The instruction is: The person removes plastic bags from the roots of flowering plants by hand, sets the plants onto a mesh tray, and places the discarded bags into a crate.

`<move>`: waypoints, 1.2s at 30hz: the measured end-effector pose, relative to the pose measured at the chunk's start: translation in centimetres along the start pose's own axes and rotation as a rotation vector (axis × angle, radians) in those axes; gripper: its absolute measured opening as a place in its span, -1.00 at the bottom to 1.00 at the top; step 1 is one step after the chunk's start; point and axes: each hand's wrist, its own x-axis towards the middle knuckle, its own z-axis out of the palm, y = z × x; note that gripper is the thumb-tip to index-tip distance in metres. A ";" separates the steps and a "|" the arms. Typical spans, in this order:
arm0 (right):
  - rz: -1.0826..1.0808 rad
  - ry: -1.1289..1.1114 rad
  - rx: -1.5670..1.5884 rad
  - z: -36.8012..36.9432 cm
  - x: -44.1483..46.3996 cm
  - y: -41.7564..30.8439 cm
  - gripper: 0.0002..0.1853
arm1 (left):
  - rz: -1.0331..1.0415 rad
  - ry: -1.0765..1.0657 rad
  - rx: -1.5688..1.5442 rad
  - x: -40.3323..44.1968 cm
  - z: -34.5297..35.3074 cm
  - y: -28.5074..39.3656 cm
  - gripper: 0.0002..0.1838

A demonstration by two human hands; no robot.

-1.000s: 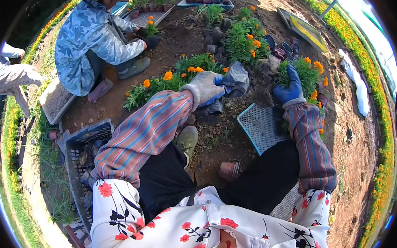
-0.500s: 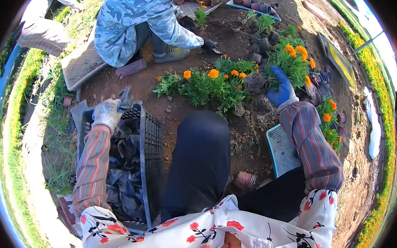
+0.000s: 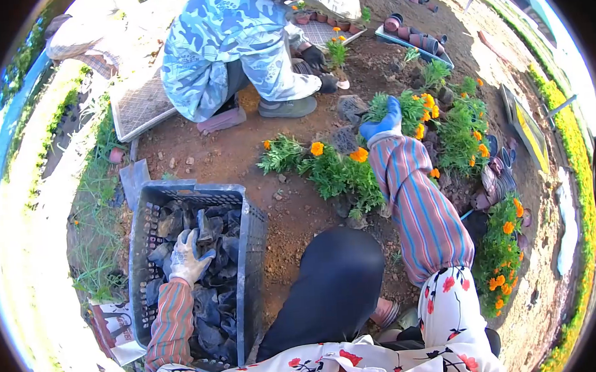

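Note:
My left hand (image 3: pixel 188 259), in a pale work glove with bluish fingertips, lies over the dark plastic pots (image 3: pixel 210 285) in a black crate (image 3: pixel 251 256); its fingers are apart and nothing shows between them. Farther forward on the right, my right hand (image 3: pixel 384 121) in a blue glove is closed on a marigold plant (image 3: pixel 405 109) with green leaves and orange flowers. Dark root balls (image 3: pixel 344 140) lie beside that hand. A row of marigold plants (image 3: pixel 331 171) rests on the soil just nearer to me.
A crouching co-worker (image 3: pixel 227 48) in a blue camouflage jacket handles a small plant ahead. Stacked pots (image 3: pixel 418 39) lie in a blue tray. More marigolds (image 3: pixel 501 263) stand at the right, a mesh tray (image 3: pixel 139 103) at the left.
My left hand has let go of the dark plastic pot and moved down into the crate. My right hand, with the marigold plant, has moved forward and left.

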 end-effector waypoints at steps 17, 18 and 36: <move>0.238 0.067 -0.439 -9.6 -3.5 -14.4 -0.62 | 0.164 0.581 -0.262 3.6 -3.0 4.5 -0.65; 0.235 0.049 -0.498 -10.4 -5.3 -16.5 -0.63 | 0.219 0.620 -0.263 3.9 -3.3 5.4 -0.66; 0.064 0.689 -0.676 -43.2 -41.4 -36.1 -0.73 | 1.026 -0.209 -1.024 0.9 -6.9 38.7 -0.62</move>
